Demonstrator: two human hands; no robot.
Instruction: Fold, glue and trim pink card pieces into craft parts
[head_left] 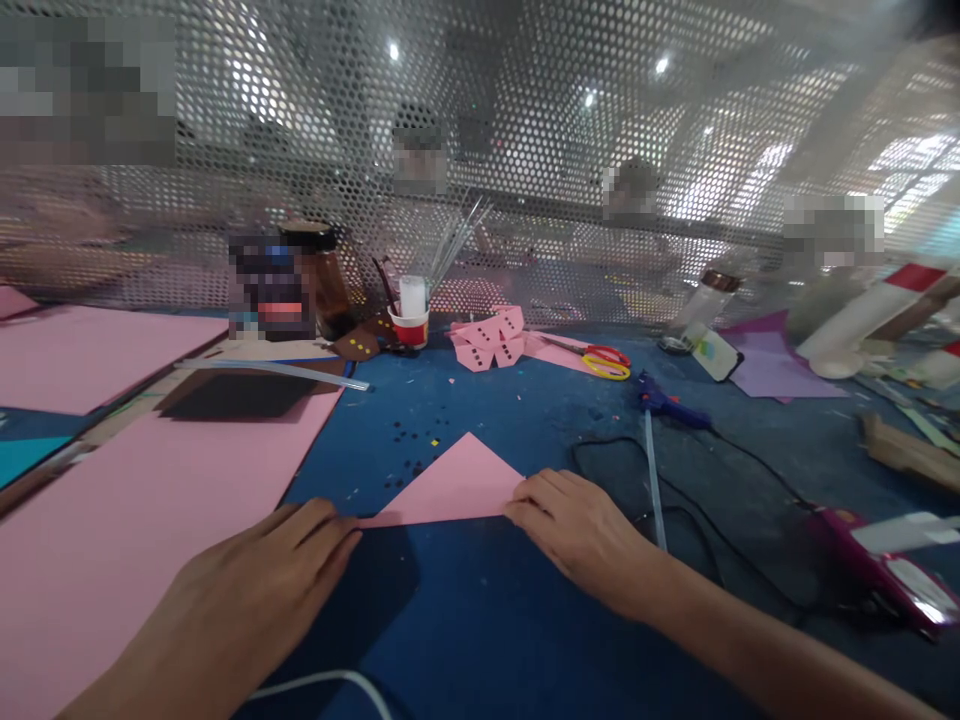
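A pink paper triangle (457,480) lies at the middle of the blue table (480,620), its peak pointing away from me. My left hand (277,570) has its fingers closed on the triangle's left corner. At the right corner, my right hand (574,520) grips the paper between thumb and fingers; the fingertips are partly hidden. Small black paper dots (409,467) are scattered just beyond the triangle's left slope. Farther back lies a pink paper butterfly (489,340) with black spots.
Large pink sheets (150,490) and a black paper piece (240,396) cover the left. Scissors (606,362), a blue glue gun (671,405) with its cord, and a magenta device (885,570) are at right. A paper cup (410,328) stands before a perforated metal screen (517,130); people are behind it.
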